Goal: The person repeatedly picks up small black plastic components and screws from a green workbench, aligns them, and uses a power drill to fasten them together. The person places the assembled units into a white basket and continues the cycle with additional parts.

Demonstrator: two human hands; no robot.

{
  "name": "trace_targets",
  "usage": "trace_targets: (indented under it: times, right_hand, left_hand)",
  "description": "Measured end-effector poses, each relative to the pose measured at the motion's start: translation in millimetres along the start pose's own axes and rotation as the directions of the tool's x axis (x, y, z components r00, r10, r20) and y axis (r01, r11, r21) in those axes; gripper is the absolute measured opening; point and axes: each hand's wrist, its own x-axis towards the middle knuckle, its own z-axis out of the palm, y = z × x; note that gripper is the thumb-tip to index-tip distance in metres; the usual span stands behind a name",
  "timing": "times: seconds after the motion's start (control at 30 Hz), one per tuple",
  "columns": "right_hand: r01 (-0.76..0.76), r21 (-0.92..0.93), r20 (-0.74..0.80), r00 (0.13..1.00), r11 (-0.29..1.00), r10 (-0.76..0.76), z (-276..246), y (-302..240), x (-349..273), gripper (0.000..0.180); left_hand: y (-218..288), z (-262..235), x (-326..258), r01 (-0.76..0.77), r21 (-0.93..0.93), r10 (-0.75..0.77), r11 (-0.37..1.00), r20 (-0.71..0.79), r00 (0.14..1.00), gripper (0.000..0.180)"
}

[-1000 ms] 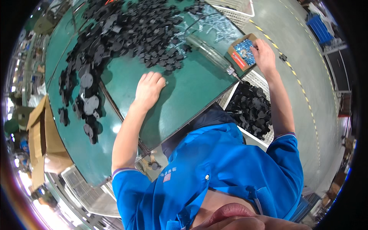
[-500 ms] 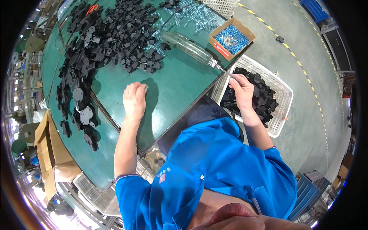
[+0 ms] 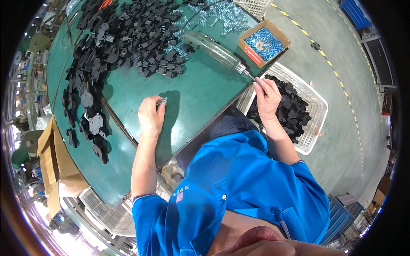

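Note:
My left hand point(image 3: 151, 117) is over the green table point(image 3: 132, 91), thumb and fingers pinching a small metal coil spring point(image 3: 162, 101). My right hand point(image 3: 267, 100) is past the table's right edge. Its thumb and fingertips are pressed together at the tip of the driver bit; whatever they hold there is too small to make out. The electric screwdriver point(image 3: 215, 52), with a greenish translucent body, lies on the table with its bit pointing toward my right hand.
Black plastic parts point(image 3: 149, 38) are heaped at the back and left of the table, with loose springs point(image 3: 224, 17) behind. A cardboard box of blue screws point(image 3: 285, 42) stands at the right corner. Below it, a white basket point(image 3: 323, 106) holds black parts.
My left hand has turned slightly, and more of the spring shows between its fingers. My right fingertips have closed in on the tip of the driver bit. The whole view has shifted a little.

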Motion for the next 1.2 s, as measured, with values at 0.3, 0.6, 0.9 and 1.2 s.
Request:
trace_targets:
  times: [0.3,0.6,0.9,1.2]
  right_hand:
    - [0.294,-0.240,0.031,0.955,0.925,-0.295,3,2,14,0.021]
    - [0.432,-0.029,0.205,0.885,0.901,-0.418,23,-64,49,0.027]
    - [0.584,-0.139,0.676,0.646,0.800,-0.355,163,-103,61,0.029]
    - [-0.099,0.539,0.720,0.569,0.837,-0.397,87,-146,32,0.026]
  left_hand:
    - [-9,-9,-23,-0.025,-0.013,0.024,1.000,-0.054,0.998,0.023]
    - [-25,-35,-52,0.526,-0.627,-0.640,0.574,0.056,0.766,0.016]
    - [20,-30,-63,0.432,-0.861,-0.578,0.271,0.213,0.788,0.023]
    - [23,-12,-57,0.334,-0.933,-0.488,-0.135,0.356,0.797,0.014]
